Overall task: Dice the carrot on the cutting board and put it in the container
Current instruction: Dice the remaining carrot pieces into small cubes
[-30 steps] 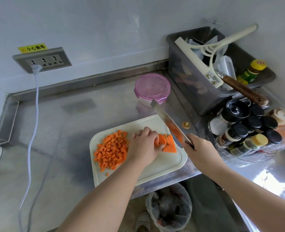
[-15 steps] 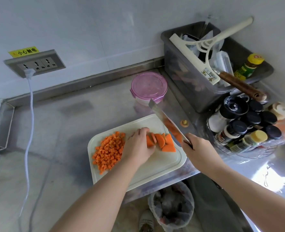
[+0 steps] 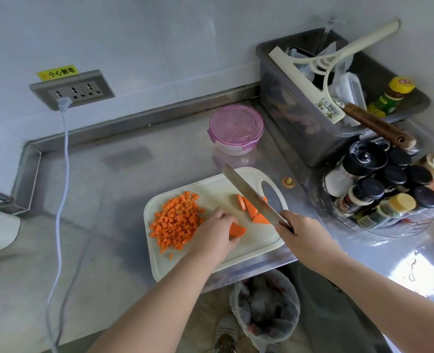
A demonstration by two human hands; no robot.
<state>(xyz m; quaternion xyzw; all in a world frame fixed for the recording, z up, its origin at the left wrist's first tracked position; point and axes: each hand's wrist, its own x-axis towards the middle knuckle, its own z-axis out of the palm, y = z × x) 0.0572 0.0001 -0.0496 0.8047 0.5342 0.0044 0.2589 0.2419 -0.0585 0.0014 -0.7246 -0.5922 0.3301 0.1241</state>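
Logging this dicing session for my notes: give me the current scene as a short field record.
left hand: holds one carrot slice on the cutting board
right hand: grips the knife, blade angled over the other slices
diced carrot: piled on the board's left part
container: beyond the board, pink lid on
stage: slices left to dice

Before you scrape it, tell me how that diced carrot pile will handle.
The diced carrot is loose small cubes, so a push would likely scatter it. Strays already lie apart from the pile on the cutting board, so some may tumble off.
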